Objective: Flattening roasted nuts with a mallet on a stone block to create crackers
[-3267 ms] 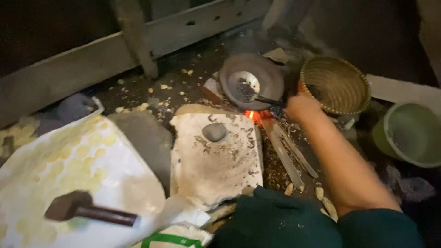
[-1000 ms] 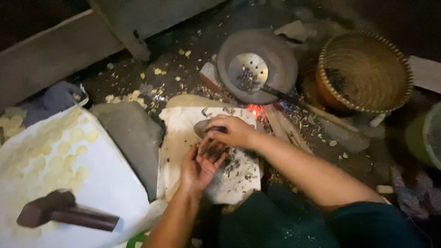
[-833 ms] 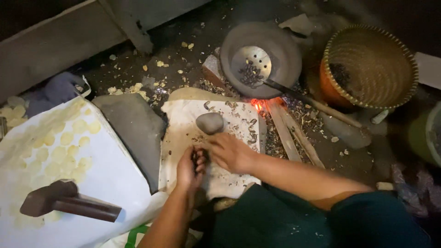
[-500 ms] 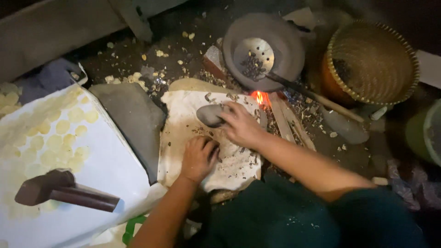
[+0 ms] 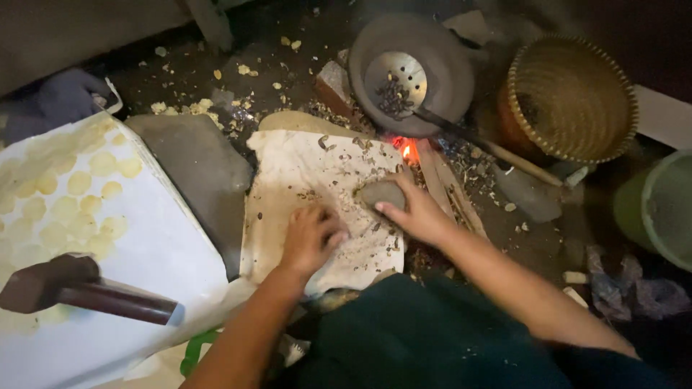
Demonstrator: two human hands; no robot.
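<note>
The right hand [image 5: 418, 212] is curled over a rounded grey stone [image 5: 383, 194], fingers wrapped on its near edge so the stone can press down on the pale flat slab [image 5: 303, 173] beneath it. The left hand [image 5: 311, 238] rests on the same slab at about seven o'clock from the stone, fingers loosely bent and holding nothing that can be made out, apparently steadying or gathering the crushed husk bits scattered there. At twelve o'clock from the stone, just past the slab's edge, embers glow [image 5: 408, 151] under a dark round pan [image 5: 407, 72] with a perforated ladle [image 5: 395, 78] lying in it, close enough to crowd any reach forward. A woven basket [image 5: 577, 101] stands at two o'clock, a green bucket [image 5: 659, 209] at three. At nine o'clock lies a white patterned sheet [image 5: 94, 216] bearing a wooden mallet [image 5: 72, 288], with a dark flat stone [image 5: 194, 173] between sheet and slab.
</note>
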